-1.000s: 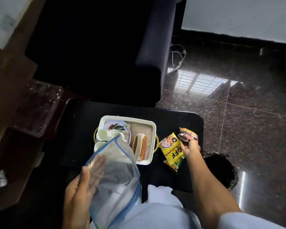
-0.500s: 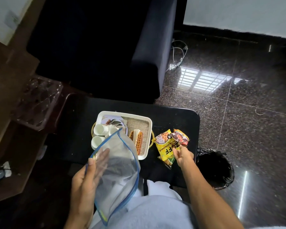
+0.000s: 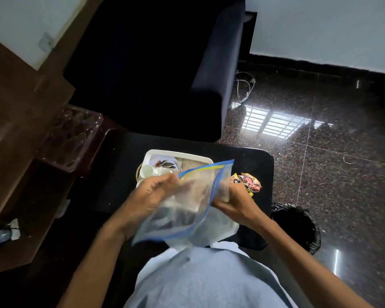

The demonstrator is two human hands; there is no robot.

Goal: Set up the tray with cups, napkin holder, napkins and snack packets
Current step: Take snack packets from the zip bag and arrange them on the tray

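A clear zip bag [image 3: 187, 203] with blue edges and a yellow-blue zip strip is stretched between both hands above the black table [image 3: 251, 165]. My left hand [image 3: 151, 192] pinches its left top corner. My right hand [image 3: 233, 201] grips its right side. Behind the bag sits the white tray [image 3: 176, 153], holding white cups [image 3: 148, 171] and a leaf-print plate [image 3: 165, 164]; its near half is hidden by the bag. Snack packets [image 3: 249, 182], red and yellow, lie on the table right of the tray, just past my right hand.
A dark sofa [image 3: 165, 74] stands behind the table. A bin with a black liner [image 3: 298, 223] sits on the glossy floor to the right. Wooden furniture [image 3: 20, 130] and a glass-topped side table [image 3: 73, 134] are on the left. Cables [image 3: 245, 87] lie by the sofa.
My right hand has let go of the snack packet on the table and come back to grip the bag's right side. The left hand turned the bag across the tray.
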